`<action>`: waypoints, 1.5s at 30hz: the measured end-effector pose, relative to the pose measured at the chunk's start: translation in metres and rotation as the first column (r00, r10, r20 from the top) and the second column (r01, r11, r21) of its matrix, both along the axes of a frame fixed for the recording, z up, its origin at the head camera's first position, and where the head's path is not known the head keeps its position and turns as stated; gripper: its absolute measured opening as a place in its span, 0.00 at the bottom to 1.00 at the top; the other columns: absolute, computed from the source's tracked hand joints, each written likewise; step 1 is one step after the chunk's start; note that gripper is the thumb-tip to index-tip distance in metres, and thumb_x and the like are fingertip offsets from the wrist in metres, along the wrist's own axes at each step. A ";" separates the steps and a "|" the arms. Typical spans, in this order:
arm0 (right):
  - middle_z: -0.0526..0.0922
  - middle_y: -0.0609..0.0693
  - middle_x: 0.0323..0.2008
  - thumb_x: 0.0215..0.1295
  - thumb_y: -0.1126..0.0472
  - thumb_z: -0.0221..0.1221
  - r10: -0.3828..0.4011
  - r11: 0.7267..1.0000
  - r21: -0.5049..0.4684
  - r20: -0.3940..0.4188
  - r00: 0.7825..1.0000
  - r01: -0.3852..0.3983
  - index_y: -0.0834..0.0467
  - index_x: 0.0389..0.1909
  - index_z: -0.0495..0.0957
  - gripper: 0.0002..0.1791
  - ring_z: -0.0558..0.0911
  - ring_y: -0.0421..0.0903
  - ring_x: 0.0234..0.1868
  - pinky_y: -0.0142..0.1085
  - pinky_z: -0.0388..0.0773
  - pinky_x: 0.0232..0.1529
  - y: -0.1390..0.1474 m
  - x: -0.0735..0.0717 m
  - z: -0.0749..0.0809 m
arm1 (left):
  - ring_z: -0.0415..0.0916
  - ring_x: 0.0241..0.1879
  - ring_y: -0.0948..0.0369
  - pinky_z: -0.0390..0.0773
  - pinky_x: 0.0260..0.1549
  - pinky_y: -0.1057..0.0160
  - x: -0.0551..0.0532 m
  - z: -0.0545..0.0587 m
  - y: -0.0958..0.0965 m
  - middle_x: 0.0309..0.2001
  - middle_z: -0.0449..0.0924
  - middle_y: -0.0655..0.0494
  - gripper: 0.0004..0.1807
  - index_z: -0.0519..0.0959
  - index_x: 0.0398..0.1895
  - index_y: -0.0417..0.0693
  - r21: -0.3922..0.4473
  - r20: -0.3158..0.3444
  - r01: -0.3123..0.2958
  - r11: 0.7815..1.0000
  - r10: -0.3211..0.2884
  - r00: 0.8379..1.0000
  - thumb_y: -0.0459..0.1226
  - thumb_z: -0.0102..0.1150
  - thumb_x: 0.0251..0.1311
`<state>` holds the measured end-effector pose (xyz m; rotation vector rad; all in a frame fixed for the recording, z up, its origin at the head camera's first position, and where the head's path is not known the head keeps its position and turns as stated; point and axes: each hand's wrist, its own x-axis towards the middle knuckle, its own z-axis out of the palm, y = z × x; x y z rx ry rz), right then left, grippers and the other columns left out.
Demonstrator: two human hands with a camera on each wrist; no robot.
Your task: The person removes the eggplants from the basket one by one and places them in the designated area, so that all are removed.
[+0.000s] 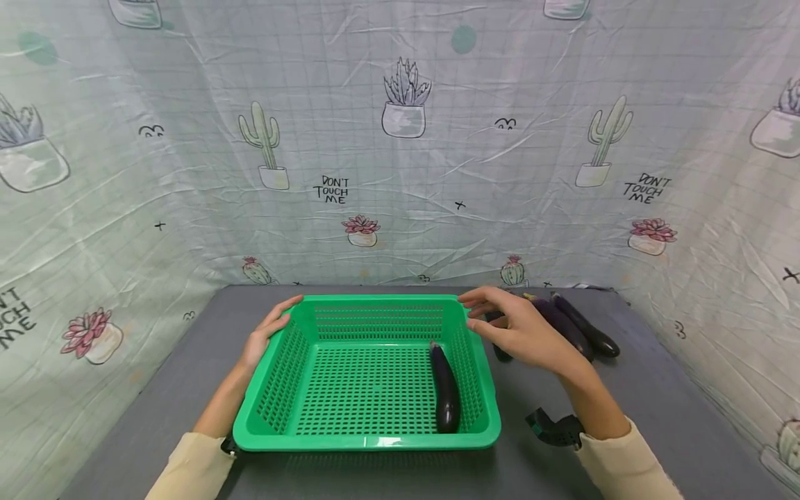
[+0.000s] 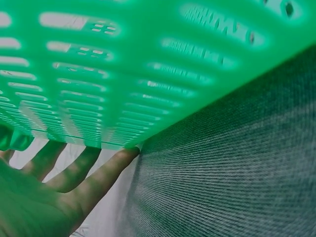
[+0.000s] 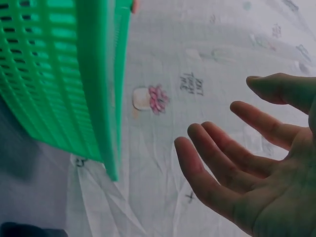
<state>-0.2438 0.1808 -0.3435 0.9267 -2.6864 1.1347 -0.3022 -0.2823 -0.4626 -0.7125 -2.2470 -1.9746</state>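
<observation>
A green plastic basket (image 1: 369,442) with slotted walls stands on the grey table. One dark purple eggplant (image 1: 445,392) lies lengthwise inside, along its right side. My left hand (image 1: 267,333) is at the left rim near the far corner; in the left wrist view its spread, fairly straight fingers (image 2: 98,182) touch the basket's outer wall. My right hand (image 1: 515,326) hovers by the far right corner. In the right wrist view its loosely bent fingers (image 3: 217,168) hold nothing and stand apart from the basket (image 3: 96,89).
Right of the basket, a pair of eggplants (image 1: 590,326) lies on the table (image 1: 631,417). Another dark eggplant (image 1: 503,353) is partly hidden behind my right hand. A patterned cloth (image 1: 462,173) hangs behind and at both sides. Black straps (image 1: 556,428) circle my wrists.
</observation>
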 end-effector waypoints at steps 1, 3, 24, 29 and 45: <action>0.80 0.52 0.63 0.78 0.54 0.59 0.007 1.000 0.010 0.015 1.000 -0.008 0.50 0.68 0.74 0.21 0.82 0.51 0.60 0.47 0.82 0.54 -0.003 -0.001 0.000 | 0.59 0.70 0.75 0.65 0.62 0.76 0.000 0.000 0.000 0.79 0.50 0.45 0.30 0.48 0.82 0.33 0.019 0.007 0.015 1.000 -0.015 1.000 0.39 0.29 0.85; 0.80 0.51 0.63 0.77 0.53 0.59 0.027 0.999 0.038 0.045 0.999 -0.028 0.49 0.68 0.74 0.21 0.83 0.51 0.60 0.46 0.82 0.54 -0.008 -0.002 0.000 | 0.63 0.69 0.74 0.68 0.62 0.76 0.001 0.000 -0.001 0.78 0.53 0.52 0.30 0.47 0.82 0.33 0.053 0.015 0.040 0.998 -0.041 0.999 0.39 0.28 0.85; 0.72 0.61 0.67 0.77 0.55 0.59 -0.009 0.936 0.269 0.661 0.750 -0.226 0.55 0.67 0.72 0.22 0.77 0.58 0.67 0.46 0.88 0.50 -0.057 -0.039 0.026 | 0.71 0.66 0.70 0.75 0.61 0.72 0.000 -0.002 -0.001 0.74 0.58 0.64 0.28 0.48 0.82 0.36 0.125 0.025 0.110 0.986 -0.114 0.993 0.37 0.27 0.85; 0.68 0.59 0.71 0.74 0.54 0.62 -0.101 0.941 0.292 0.727 0.679 -0.173 0.53 0.66 0.73 0.23 0.76 0.62 0.68 0.47 0.88 0.47 -0.070 -0.042 0.028 | 0.64 0.68 0.75 0.69 0.61 0.76 0.000 -0.002 -0.002 0.76 0.56 0.61 0.29 0.50 0.82 0.36 0.063 0.013 0.047 0.997 -0.048 0.999 0.38 0.28 0.85; 0.52 0.62 0.81 0.70 0.55 0.67 -0.268 0.919 0.380 0.800 0.537 -0.108 0.55 0.79 0.60 0.40 0.67 0.76 0.71 0.55 0.88 0.43 -0.101 -0.045 0.008 | 0.62 0.67 0.77 0.68 0.61 0.76 -0.005 0.002 -0.002 0.79 0.51 0.51 0.29 0.49 0.82 0.35 0.016 0.025 0.018 1.000 -0.019 1.000 0.39 0.28 0.85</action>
